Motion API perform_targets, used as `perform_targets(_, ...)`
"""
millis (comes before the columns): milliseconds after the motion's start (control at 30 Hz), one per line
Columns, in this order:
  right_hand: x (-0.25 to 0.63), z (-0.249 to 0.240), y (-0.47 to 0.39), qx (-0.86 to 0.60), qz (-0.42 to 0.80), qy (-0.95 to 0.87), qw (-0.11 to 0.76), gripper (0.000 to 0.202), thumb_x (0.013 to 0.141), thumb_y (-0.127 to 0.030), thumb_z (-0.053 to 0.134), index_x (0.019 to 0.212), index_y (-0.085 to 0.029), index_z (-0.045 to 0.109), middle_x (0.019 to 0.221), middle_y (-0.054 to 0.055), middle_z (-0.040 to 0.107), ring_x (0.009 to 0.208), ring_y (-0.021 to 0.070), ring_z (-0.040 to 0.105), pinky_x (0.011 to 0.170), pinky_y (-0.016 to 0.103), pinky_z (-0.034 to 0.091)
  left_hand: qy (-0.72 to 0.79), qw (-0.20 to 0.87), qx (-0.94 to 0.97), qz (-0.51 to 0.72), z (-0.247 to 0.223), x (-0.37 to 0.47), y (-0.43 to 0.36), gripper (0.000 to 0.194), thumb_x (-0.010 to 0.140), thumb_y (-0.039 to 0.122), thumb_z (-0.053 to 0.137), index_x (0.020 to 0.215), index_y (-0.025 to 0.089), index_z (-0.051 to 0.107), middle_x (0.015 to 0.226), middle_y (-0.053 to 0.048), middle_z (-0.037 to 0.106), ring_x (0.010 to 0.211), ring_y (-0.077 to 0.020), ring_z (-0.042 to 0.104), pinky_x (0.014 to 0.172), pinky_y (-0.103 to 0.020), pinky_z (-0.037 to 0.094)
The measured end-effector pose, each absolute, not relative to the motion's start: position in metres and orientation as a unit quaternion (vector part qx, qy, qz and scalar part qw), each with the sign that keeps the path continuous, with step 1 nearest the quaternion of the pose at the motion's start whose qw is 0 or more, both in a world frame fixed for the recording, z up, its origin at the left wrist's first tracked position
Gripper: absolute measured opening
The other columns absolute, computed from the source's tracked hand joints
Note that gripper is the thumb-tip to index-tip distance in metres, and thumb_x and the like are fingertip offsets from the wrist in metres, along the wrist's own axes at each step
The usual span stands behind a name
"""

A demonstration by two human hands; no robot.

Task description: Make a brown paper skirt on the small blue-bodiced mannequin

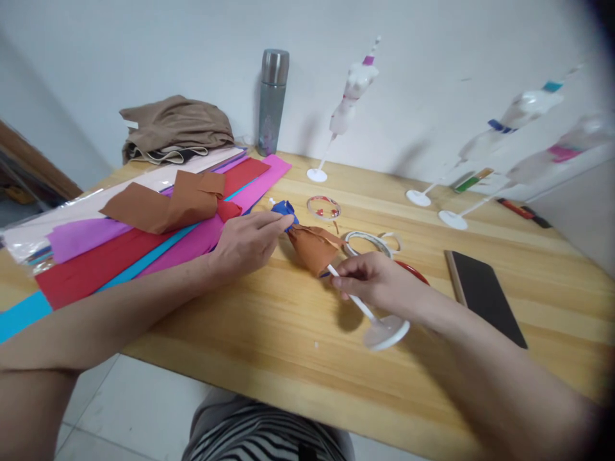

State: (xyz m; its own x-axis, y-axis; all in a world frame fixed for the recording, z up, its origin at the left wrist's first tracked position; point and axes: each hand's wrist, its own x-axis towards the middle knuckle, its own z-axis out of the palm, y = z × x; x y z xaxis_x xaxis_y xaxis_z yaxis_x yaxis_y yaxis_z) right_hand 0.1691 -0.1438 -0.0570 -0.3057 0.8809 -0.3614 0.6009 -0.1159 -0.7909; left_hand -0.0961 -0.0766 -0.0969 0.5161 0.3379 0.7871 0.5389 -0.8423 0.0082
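holding: small white mannequin on a stand (336,276), wrapped in brown and blue paper, tilted over the wooden table (288,346)
left hand (245,243): fingers pinched on the blue top
right hand (377,282): fingers closed round the white pole

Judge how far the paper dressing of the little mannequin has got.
Done: a brown paper skirt and blue top wrap the mannequin. In hand: the left hand pinches the top, the right hand holds its stand. Left: three bare mannequins stand behind.

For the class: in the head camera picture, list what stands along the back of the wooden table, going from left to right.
Folded tan cloth pile → grey metal flask → white plastic mini mannequin on a round-based stand, with a pink band → clear mini mannequin with blue bands → clear mini mannequin with a pink band.
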Motion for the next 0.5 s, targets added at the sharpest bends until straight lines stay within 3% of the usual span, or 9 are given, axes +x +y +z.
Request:
perform_targets(100,0.158,-0.057,-0.142,-0.580,0.501,-0.610,0.202,0.038,0.070,-0.053,0.076,0.060,-0.019,0.063,0.050,-0.002,0.055,0.046,0.0101,0.046,0.048,0.026,0.038,-0.309,-0.083,-0.833,-0.452,-0.082,-0.090,-0.093,0.027,0.093,0.016,0.054,0.103,0.016,0.079,0.077,-0.004,0.079,0.059,-0.0091,0.065,0.056,-0.019,0.049)
perform_targets(233,0.141,-0.065,-0.139,-0.585,0.523,-0.543,0.298,0.043,0.062,-0.057,0.082,0.071,-0.020,0.065,0.048,-0.005,0.054,0.039,0.0088,0.044,0.041,0.024,0.036,-0.371,-0.395,-0.775,-0.325,-0.062,-0.079,-0.117,0.025,0.089,0.024,0.060,0.072,0.014,0.075,0.064,-0.002,0.071,0.056,-0.0097,0.059,0.051,-0.019,0.043)
perform_targets(367,0.125,-0.074,-0.131,-0.557,0.515,-0.506,0.410,0.048,0.060,-0.060,0.087,0.075,-0.021,0.063,0.051,-0.004,0.059,0.040,0.0104,0.050,0.042,0.025,0.040,-0.376,-0.610,-0.627,-0.304,-0.052,-0.070,-0.125,0.021,0.083,0.033,0.069,0.076,0.015,0.076,0.070,-0.003,0.073,0.049,-0.0083,0.054,0.047,-0.020,0.043)
perform_targets(500,0.115,-0.077,-0.119,-0.558,0.471,-0.494,0.472,0.049,0.058,-0.061,0.089,0.074,-0.023,0.060,0.053,-0.003,0.060,0.045,0.0139,0.053,0.046,0.029,0.046,-0.353,-0.720,-0.459,-0.381,-0.050,-0.058,-0.119,0.025,0.077,0.038,0.081,0.080,0.014,0.076,0.073,-0.004,0.071,0.055,-0.0089,0.058,0.049,-0.019,0.043)
